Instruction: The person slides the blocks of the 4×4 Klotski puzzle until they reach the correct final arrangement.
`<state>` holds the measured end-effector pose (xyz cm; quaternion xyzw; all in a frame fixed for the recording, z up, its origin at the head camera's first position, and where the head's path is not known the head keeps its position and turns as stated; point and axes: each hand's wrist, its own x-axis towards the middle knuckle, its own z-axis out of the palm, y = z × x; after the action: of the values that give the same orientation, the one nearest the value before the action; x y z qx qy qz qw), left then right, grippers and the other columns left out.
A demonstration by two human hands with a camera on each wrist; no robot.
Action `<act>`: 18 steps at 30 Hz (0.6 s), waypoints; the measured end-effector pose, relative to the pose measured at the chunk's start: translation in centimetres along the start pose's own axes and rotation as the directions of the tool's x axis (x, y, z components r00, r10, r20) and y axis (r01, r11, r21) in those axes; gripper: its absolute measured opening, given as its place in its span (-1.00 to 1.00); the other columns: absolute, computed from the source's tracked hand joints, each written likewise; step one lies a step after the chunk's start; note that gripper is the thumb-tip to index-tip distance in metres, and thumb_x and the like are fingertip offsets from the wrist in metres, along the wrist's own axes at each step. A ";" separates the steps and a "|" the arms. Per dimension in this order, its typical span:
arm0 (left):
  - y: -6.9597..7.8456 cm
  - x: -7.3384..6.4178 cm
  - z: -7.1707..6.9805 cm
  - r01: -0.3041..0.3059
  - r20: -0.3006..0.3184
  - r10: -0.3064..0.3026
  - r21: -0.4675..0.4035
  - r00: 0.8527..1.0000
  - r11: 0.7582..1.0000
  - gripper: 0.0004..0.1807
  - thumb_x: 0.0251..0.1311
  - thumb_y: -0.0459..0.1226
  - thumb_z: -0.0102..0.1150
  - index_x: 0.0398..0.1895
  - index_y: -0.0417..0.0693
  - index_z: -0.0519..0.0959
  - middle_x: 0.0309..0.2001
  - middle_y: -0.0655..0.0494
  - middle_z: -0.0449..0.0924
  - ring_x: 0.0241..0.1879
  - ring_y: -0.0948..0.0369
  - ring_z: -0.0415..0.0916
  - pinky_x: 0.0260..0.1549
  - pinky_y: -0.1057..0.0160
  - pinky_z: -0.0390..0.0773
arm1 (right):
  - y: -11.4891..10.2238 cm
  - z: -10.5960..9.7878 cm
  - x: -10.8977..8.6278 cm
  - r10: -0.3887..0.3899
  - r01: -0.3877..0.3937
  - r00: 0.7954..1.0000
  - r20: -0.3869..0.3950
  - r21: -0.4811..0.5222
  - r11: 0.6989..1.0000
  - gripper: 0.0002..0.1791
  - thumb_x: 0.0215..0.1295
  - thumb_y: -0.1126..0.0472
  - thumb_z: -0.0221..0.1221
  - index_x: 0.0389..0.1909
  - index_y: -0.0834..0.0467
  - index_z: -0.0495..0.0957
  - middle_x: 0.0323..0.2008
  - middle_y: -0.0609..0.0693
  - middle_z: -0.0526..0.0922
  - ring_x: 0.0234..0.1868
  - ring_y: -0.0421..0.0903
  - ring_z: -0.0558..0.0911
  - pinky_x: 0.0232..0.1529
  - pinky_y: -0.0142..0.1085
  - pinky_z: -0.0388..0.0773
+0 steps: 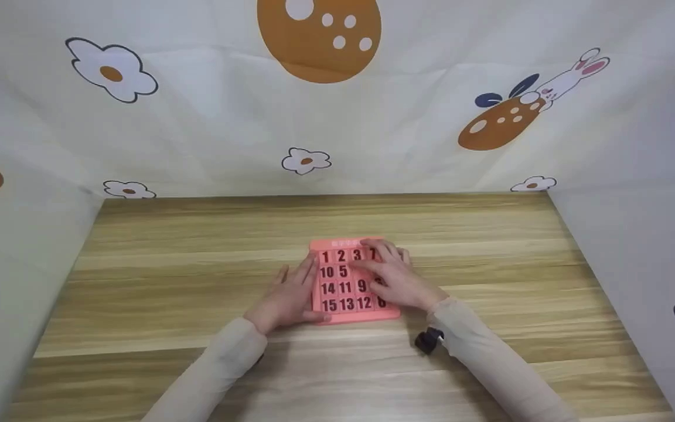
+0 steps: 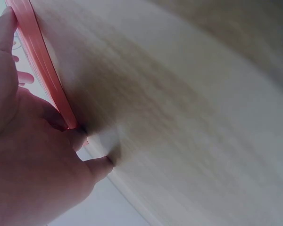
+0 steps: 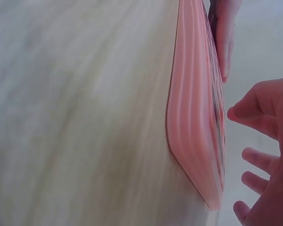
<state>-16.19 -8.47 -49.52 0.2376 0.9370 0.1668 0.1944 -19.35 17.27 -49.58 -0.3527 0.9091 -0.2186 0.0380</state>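
Note:
A pink number slide puzzle (image 1: 356,317) lies on the wooden table, its black-numbered tiles facing up. My left hand (image 1: 287,296) rests along its left side, the thumb over the near left corner and the straight fingers by the edge. In the left wrist view, the outer fingers of the left hand (image 2: 42,150) reach down to the table beside the pink rim (image 2: 49,73). Spread over the right-hand tiles is my right hand (image 1: 399,278), one fingertip close to the spot right of tile 5. Several right-side tiles are partly hidden beneath it.
Around the puzzle runs a wood-grain table (image 1: 185,252). A pale cloth (image 1: 214,129) printed with flowers, brown shapes and a rabbit hangs behind it and at both sides. A small black device (image 1: 428,340) sits by the right wrist.

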 end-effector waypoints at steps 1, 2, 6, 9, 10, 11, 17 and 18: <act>0.0 0.0 0.0 0.001 -0.002 -0.001 -0.004 1.000 1.000 0.26 0.04 0.25 0.21 0.51 -0.28 -0.25 0.52 -0.12 -0.43 0.49 0.03 -0.36 0.39 -0.09 -0.31 | -0.1 0.1 0.0 -0.007 0.007 1.000 0.002 0.000 1.000 -0.45 0.17 0.23 0.20 0.25 0.02 0.50 0.41 0.17 0.13 0.40 0.08 0.05 0.21 0.06 0.10; 0.0 0.0 0.0 0.004 0.001 -0.004 -0.006 1.000 1.000 0.26 0.04 0.25 0.21 0.51 -0.27 -0.25 0.52 -0.12 -0.43 0.49 0.03 -0.37 0.39 -0.09 -0.31 | -0.1 0.1 0.1 -0.015 0.015 1.000 0.006 0.002 1.000 -0.45 0.18 0.23 0.20 0.25 0.01 0.50 0.41 0.17 0.13 0.40 0.08 0.06 0.21 0.07 0.09; 0.0 0.0 0.0 0.007 0.005 -0.007 -0.006 1.000 1.000 0.25 0.04 0.26 0.20 0.51 -0.26 -0.26 0.52 -0.10 -0.44 0.49 0.04 -0.38 0.39 -0.09 -0.32 | -0.5 0.3 0.2 -0.037 0.037 0.998 0.052 0.005 0.999 -0.49 0.26 0.20 0.14 0.27 -0.03 0.48 0.45 0.14 0.08 0.42 0.12 0.02 0.26 0.11 0.03; 0.0 0.1 0.1 0.006 0.006 -0.006 -0.002 1.000 1.000 0.25 0.05 0.27 0.18 0.52 -0.25 -0.26 0.52 -0.09 -0.45 0.49 0.04 -0.38 0.39 -0.09 -0.32 | -0.6 0.1 0.2 -0.014 0.014 1.000 0.018 -0.012 1.000 -0.58 0.26 0.21 0.15 0.15 -0.02 0.59 0.44 0.11 0.14 0.42 0.18 0.03 0.28 0.20 -0.04; 0.0 0.1 0.1 0.008 0.008 -0.008 0.000 1.000 1.000 0.25 0.05 0.28 0.18 0.52 -0.24 -0.26 0.52 -0.09 -0.46 0.49 0.05 -0.38 0.39 -0.08 -0.32 | -0.6 0.0 0.2 0.003 -0.003 1.000 -0.015 -0.020 1.000 -0.64 0.24 0.22 0.17 0.07 -0.01 0.64 0.42 0.11 0.18 0.41 0.20 0.05 0.28 0.21 -0.05; 0.0 0.1 0.2 0.010 0.009 -0.010 0.002 1.000 1.000 0.25 0.05 0.28 0.17 0.52 -0.24 -0.26 0.52 -0.08 -0.46 0.49 0.05 -0.39 0.39 -0.08 -0.32 | -0.6 0.0 0.2 0.016 -0.018 0.998 -0.055 -0.031 0.999 -0.69 0.21 0.24 0.19 -0.03 0.02 0.69 0.39 0.11 0.24 0.39 0.22 0.08 0.27 0.22 -0.05; 0.1 0.1 0.1 0.013 0.006 -0.013 0.012 1.000 1.000 0.24 0.05 0.28 0.17 0.52 -0.23 -0.25 0.52 -0.09 -0.44 0.49 0.05 -0.38 0.39 -0.09 -0.32 | -1.1 0.3 0.8 0.024 -0.027 0.995 -0.092 -0.032 0.999 -0.70 0.16 0.28 0.21 -0.07 0.04 0.70 0.38 0.10 0.25 0.39 0.20 0.10 0.30 0.20 -0.07; 0.1 0.1 0.1 0.012 0.006 -0.012 0.015 1.000 1.000 0.24 0.04 0.29 0.16 0.52 -0.24 -0.25 0.52 -0.09 -0.44 0.49 0.05 -0.38 0.39 -0.09 -0.32 | -1.3 0.4 0.9 0.009 -0.010 0.999 -0.049 -0.028 1.000 -0.64 0.19 0.25 0.19 0.04 0.02 0.65 0.41 0.10 0.19 0.40 0.20 0.07 0.31 0.21 -0.09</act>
<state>-16.20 -8.27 -49.57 0.2340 0.9390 0.1580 0.1965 -19.09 15.69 -49.33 -0.3433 0.9144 -0.2143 0.0118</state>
